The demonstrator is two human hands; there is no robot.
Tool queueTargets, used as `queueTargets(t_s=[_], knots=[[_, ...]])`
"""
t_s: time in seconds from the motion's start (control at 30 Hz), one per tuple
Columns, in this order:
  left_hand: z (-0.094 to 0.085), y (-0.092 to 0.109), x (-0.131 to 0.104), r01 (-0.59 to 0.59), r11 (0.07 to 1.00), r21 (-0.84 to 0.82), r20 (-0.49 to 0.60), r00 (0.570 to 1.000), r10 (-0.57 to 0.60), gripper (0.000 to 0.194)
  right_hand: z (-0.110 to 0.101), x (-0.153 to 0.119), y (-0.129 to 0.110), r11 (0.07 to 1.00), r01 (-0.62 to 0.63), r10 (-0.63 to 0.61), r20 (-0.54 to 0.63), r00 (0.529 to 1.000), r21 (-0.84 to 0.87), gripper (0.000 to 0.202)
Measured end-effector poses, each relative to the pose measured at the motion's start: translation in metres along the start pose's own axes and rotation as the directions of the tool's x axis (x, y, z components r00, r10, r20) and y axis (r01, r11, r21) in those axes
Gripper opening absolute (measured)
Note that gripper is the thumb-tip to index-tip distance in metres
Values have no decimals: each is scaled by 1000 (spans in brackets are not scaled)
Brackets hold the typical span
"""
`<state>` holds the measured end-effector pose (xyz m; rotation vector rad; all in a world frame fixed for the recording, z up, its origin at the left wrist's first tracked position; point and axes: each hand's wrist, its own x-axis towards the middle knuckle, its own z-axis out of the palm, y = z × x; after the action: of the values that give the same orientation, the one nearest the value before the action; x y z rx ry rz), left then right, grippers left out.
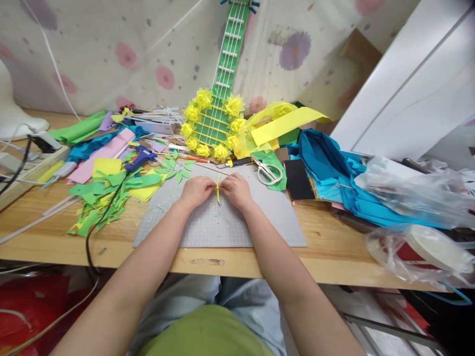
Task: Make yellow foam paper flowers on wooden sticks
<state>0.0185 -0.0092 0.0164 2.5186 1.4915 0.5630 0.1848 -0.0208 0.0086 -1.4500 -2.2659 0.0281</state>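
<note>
A thin yellow strip (218,197) is between the fingertips of the left hand (198,191) and the right hand (236,189), running roughly away from the body, with its near end sticking out below the pinch. The left hand is closed to a pinch on the strip's middle from its side; the right hand pinches the same spot from the other. Whether the strip is knotted there is too small to tell.

Under the 2 hands lies a grey cutting mat (213,235), dotted with tiny scraps. Just beyond the right hand are a utility knife (239,161) and, to its right, white-handled scissors (270,175); farther right lies 1 black phone (299,179). Near the left hand, to its upper left, are green leaves (183,168), then a blue glue gun (141,157), with green and yellow scraps (98,200) farther left. Straight beyond both hands, a green guitar (217,126) edged with yellow flowers (234,105) leans upright. Well right of the right hand lies blue paper (322,148).
</note>
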Motion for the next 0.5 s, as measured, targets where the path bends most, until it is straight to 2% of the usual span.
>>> queueTargets(t_s=[0.2, 0.4, 0.5], knots=[[1, 3, -1, -14, 999, 39, 9, 1000, 13, 24, -2, -1, -2, 1000, 4, -4, 22, 1000, -17, 14], [2, 7, -2, -98, 993, 60, 17, 995, 97, 23, -7, -1, -4, 996, 39, -32, 75, 997, -85, 12], [2, 5, -1, -91, 993, 77, 21, 996, 90, 22, -10, -1, -6, 995, 40, -31, 94, 995, -93, 14]])
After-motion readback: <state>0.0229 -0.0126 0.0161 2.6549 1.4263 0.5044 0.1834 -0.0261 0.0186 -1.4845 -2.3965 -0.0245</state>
